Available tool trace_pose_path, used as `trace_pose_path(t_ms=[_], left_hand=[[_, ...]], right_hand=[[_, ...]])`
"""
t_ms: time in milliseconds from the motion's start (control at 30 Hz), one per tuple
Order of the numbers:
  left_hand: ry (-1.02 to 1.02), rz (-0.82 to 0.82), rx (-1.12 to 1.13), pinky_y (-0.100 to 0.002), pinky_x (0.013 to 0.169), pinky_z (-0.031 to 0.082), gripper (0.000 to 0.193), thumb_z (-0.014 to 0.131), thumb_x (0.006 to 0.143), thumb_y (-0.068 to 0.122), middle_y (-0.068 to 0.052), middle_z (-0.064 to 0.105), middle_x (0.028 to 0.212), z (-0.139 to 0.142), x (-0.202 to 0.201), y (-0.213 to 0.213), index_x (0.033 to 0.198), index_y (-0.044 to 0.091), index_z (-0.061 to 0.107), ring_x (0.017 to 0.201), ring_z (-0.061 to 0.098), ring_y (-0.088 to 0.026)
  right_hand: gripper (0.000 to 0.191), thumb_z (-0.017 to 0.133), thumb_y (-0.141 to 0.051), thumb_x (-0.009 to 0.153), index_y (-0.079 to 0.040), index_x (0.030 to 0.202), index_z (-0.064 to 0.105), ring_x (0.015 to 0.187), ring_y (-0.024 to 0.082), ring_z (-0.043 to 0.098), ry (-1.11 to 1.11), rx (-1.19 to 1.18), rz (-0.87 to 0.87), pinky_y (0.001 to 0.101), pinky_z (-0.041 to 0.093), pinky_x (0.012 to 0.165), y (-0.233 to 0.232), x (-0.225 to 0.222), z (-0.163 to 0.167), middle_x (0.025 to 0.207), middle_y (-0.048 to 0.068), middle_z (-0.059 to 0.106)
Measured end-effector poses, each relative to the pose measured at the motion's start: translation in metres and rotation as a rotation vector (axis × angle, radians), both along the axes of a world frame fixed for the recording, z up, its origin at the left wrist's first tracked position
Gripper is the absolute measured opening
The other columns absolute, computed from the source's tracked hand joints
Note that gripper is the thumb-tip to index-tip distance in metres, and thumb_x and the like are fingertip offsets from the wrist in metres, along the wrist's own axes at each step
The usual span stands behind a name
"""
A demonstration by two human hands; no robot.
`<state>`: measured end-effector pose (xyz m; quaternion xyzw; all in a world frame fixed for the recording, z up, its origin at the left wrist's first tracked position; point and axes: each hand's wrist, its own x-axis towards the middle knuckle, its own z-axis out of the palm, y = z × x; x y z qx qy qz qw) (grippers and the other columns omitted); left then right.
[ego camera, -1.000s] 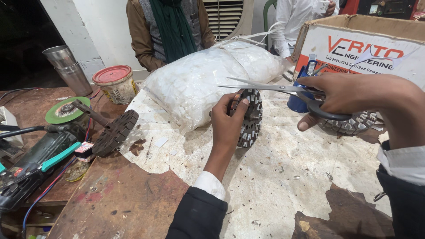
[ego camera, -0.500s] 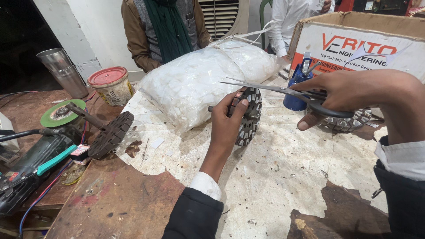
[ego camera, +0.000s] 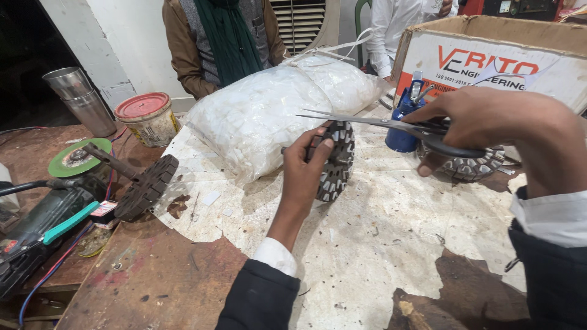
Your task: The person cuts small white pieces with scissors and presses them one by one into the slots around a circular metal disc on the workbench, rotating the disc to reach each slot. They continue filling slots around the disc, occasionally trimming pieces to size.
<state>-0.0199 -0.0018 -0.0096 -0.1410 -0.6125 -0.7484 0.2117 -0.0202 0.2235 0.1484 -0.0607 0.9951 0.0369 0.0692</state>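
The left hand [ego camera: 304, 168] has its grip clamped on a dark toothed ring [ego camera: 335, 161], holding it upright on edge on the tabletop [ego camera: 379, 244], just beside the big white sack [ego camera: 269, 110]. The right hand [ego camera: 489, 122] is closed through the handles of the scissors [ego camera: 379, 123], whose blades point left and lie nearly together, their tips above the ring and close to the sack. A second toothed ring [ego camera: 468, 166] lies flat under the right hand, well right of the sack. A blue bottle [ego camera: 403, 119] stands between the sack and a cardboard box [ego camera: 489, 55]. Left of the sack lie a third dark ring on a shaft [ego camera: 143, 186], a red-lidded tub [ego camera: 147, 119], a steel cup [ego camera: 79, 101] and a green grinder [ego camera: 43, 214]. Two people [ego camera: 220, 43] stand behind the sack.
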Motion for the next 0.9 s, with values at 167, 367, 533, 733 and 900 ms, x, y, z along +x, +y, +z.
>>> trace_pose_path(t_ms=[167, 367, 533, 733, 900], left_hand=[[-0.05, -0.029, 0.047, -0.025, 0.079, 0.056, 0.037, 0.065, 0.095, 0.016, -0.004, 0.073, 0.1, 0.002, 0.002, -0.008, 0.127, -0.002, 0.066, 0.088, 0.068, -0.009], [0.003, -0.039, 0.033, -0.026, 0.081, 0.053, 0.034, 0.066, 0.097, 0.016, -0.003, 0.071, 0.101, 0.0, -0.008, 0.004, 0.126, -0.002, 0.067, 0.091, 0.065, -0.008], [-0.027, -0.065, -0.018, -0.025, 0.078, 0.051, 0.032, 0.066, 0.097, 0.015, -0.001, 0.069, 0.097, 0.001, -0.003, 0.001, 0.124, -0.002, 0.068, 0.086, 0.061, -0.007], [0.005, -0.079, -0.035, -0.024, 0.078, 0.052, 0.027, 0.064, 0.096, 0.012, -0.001, 0.068, 0.094, 0.004, -0.002, -0.001, 0.12, -0.002, 0.069, 0.084, 0.06, -0.007], [0.054, -0.097, -0.067, -0.026, 0.08, 0.053, 0.026, 0.066, 0.095, 0.007, -0.004, 0.068, 0.099, 0.006, -0.001, -0.002, 0.119, -0.004, 0.069, 0.086, 0.059, -0.009]], right_hand=[[0.077, 0.098, -0.041, 0.063, -0.022, 0.132, 0.071, 0.089, 0.023, 0.073, 0.08, -0.22, 0.146, 0.037, 0.056, 0.082, -0.025, -0.003, -0.012, 0.099, 0.007, 0.08], [0.081, 0.098, -0.04, 0.059, -0.02, 0.132, 0.069, 0.084, 0.024, 0.071, 0.118, -0.442, 0.157, 0.0384, 0.054, 0.078, -0.009, -0.033, -0.028, 0.092, 0.01, 0.079], [0.082, 0.094, -0.045, 0.063, -0.018, 0.135, 0.068, 0.088, 0.025, 0.072, 0.04, -0.366, 0.125, 0.0398, 0.055, 0.08, -0.017, -0.054, -0.049, 0.098, 0.01, 0.077], [0.084, 0.091, -0.056, 0.064, -0.019, 0.135, 0.064, 0.109, 0.03, 0.071, -0.228, 0.045, 0.145, 0.0431, 0.057, 0.092, -0.016, -0.053, -0.074, 0.117, 0.01, 0.071], [0.085, 0.095, -0.054, 0.059, -0.015, 0.128, 0.066, 0.12, 0.029, 0.069, -0.299, 0.162, 0.161, 0.0434, 0.055, 0.1, -0.014, -0.047, -0.074, 0.123, 0.007, 0.074]])
